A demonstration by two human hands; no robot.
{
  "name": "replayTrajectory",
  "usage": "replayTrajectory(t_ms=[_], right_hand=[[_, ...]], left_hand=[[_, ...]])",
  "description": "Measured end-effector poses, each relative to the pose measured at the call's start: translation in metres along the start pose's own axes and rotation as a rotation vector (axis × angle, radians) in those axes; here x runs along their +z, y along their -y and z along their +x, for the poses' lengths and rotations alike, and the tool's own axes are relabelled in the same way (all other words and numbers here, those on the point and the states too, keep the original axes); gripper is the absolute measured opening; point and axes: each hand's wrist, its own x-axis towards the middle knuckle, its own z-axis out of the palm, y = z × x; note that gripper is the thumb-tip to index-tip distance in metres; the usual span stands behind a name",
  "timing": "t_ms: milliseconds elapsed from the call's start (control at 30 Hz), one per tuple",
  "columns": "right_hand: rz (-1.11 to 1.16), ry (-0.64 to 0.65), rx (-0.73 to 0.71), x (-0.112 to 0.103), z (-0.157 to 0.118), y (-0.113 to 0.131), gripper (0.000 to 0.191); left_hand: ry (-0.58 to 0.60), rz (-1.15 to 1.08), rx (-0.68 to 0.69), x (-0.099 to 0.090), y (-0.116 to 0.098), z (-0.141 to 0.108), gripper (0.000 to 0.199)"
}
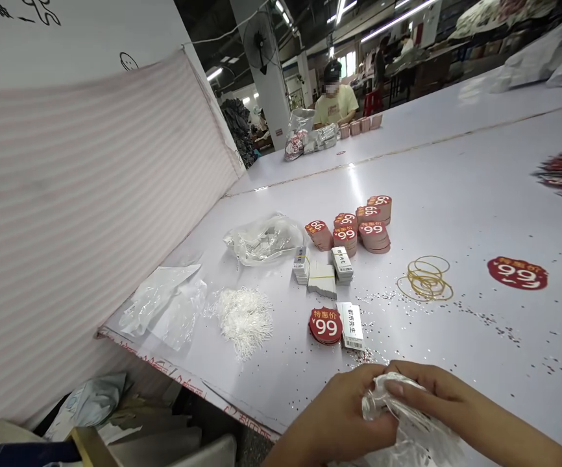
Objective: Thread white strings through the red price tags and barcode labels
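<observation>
Clear plastic bag (402, 421) sat bunched at the near side of the white table (261, 389), left hand (337, 415) and right hand (437, 392) curled narrow around it, gathering the film snugly, near the red 99 price tags (326, 325).

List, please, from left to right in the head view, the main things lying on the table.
Clear plastic sheets → white string loops → stacked red ¥99 tags → barcode label cards → yellow rubber bands → single red ¥99 tag

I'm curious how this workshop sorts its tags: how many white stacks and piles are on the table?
Printed tag stacks: 3
Plain card stack: 1
String pile: 1
Total: 5
</observation>
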Motion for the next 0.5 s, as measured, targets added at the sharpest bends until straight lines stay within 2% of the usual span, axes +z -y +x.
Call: replayTrajectory(t_ms=[100,200,333,500], right_hand=[[-0.001,-0.089,0.066,-0.003,-0.002,-0.007,0.043],[-0.058,-0.147,0.088,-0.005,-0.003,-0.01,0.046],[-0.116,-0.117,0.058,-0.008,-0.002,-0.012,0.039],[-0.158,-0.064,0.046,-0.013,-0.001,-0.016,0.03]], left_hand=[[-0.019,-0.006,-0.127,-0.001,0.012,0.0,0.035],[0.027,-0.122,-0.188,-0.005,0.018,-0.002,0.03],[0.029,-0.276,-0.177,-0.004,0.02,0.007,0.053],[0.049,-0.301,-0.275,0.002,0.026,0.014,0.047]])
